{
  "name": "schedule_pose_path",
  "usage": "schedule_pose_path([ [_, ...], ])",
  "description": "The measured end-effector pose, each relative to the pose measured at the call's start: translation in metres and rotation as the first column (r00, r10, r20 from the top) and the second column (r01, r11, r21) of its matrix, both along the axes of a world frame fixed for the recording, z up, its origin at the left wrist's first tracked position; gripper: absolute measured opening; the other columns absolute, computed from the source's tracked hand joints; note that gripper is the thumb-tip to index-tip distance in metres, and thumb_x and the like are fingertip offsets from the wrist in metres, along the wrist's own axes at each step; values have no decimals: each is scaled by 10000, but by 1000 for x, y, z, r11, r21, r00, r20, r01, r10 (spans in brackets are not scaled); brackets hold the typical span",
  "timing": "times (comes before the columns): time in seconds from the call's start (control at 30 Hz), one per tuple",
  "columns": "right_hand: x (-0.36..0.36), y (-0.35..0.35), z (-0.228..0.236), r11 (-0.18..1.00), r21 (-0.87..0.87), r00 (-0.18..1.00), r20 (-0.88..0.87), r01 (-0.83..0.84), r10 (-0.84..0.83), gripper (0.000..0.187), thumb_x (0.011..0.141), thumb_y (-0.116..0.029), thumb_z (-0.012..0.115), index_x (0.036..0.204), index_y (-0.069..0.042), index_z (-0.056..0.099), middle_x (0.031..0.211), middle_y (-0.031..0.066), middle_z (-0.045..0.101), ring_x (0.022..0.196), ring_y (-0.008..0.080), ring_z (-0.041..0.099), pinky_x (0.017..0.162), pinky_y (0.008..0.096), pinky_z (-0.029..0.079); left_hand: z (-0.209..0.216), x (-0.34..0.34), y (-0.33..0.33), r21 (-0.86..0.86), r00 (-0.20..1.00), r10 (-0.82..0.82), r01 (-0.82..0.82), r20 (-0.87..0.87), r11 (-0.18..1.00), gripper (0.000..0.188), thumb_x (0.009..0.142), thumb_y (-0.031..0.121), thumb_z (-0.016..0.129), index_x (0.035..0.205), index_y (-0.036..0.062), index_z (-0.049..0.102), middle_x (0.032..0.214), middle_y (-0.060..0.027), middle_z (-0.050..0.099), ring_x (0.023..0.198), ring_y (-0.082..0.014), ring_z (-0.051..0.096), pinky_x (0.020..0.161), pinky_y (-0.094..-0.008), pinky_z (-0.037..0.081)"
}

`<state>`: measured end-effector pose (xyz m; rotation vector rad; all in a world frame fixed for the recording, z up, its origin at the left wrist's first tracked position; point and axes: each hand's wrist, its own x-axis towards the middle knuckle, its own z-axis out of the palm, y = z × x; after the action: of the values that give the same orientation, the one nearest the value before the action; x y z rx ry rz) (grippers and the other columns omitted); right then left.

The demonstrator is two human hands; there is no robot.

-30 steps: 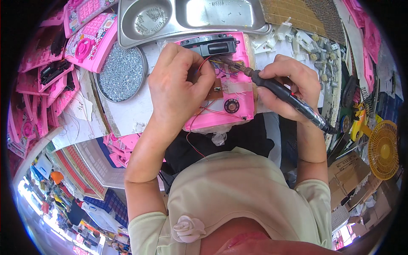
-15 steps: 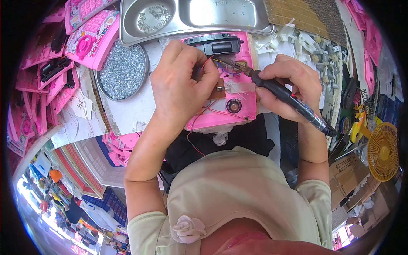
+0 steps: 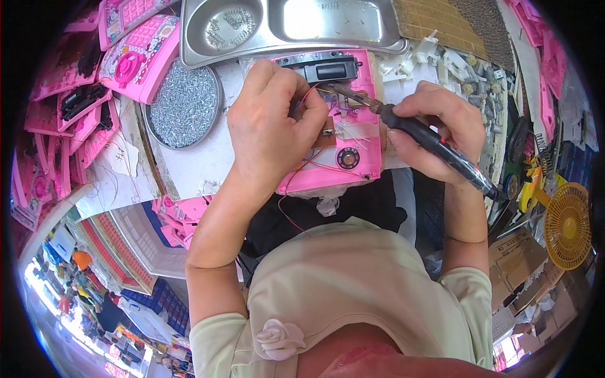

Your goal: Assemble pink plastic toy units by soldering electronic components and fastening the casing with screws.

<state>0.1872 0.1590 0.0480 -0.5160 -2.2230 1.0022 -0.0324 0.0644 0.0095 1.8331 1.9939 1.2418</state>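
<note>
A pink plastic toy housing (image 3: pixel 318 181) lies open before me, its inside facing up. My left hand (image 3: pixel 268 120) is closed at its left side, fingertips pinched on a thin red wire (image 3: pixel 306 96). In my right hand (image 3: pixel 450 126) is a soldering iron (image 3: pixel 428 140) with a black handle. Its metal tip points left, close to the left fingertips and just below a black plastic part (image 3: pixel 331 70) in the housing. A brown circuit board (image 3: pixel 326 140) and a small round speaker (image 3: pixel 347 158) sit lower in the housing. The left fingers hide the wire's end.
A round dish (image 3: pixel 217 120) of screws stands at the left, below a steel tray (image 3: pixel 283 45) holding small springs. Pink housings (image 3: pixel 135 66) pile up at far left. White plastic parts (image 3: pixel 432 53) lie at right, with a yellow fan (image 3: pixel 567 225) beyond.
My right hand has shifted slightly to the right with the soldering iron. My left hand stays pinched near the same spot, and the housing has barely moved.
</note>
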Motion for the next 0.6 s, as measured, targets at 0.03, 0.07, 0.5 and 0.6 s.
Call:
schedule_pose_path([
  [0.03,3,0,1,1000,-3,1000,-15,5,-5,310,697,-25,807,975,-50,672,769,50,662,575,139,567,509,256,429,-1,0,0,5,1000,-1,1,1,1000,156,740,50,753,750,77,600,753,-57,541,579,-204,575,507,-334,474],
  [0.07,6,-1,0,1000,-6,999,-31,10,-10,309,698,-28,807,975,-47,672,757,49,655,569,133,555,501,254,417,-1,0,0,8,1000,-2,2,4,1000,156,739,48,753,750,77,600,752,-57,540,578,-204,574,507,-333,474],
  [0.5,43,-18,-11,981,-184,962,-251,63,-109,326,714,-7,795,999,25,641,698,38,575,558,91,454,506,237,291,2,2,-1,-22,1000,6,-6,7,1000,170,731,38,762,750,64,595,751,-64,537,585,-203,574,516,-330,472],
  [0.6,46,-20,-12,974,-215,951,-278,77,-137,341,731,-23,796,1019,30,620,706,37,564,574,91,450,523,235,293,4,0,-3,22,1000,-2,2,-11,1000,154,735,41,767,806,63,632,792,-72,560,600,-205,584,529,-326,483],
])
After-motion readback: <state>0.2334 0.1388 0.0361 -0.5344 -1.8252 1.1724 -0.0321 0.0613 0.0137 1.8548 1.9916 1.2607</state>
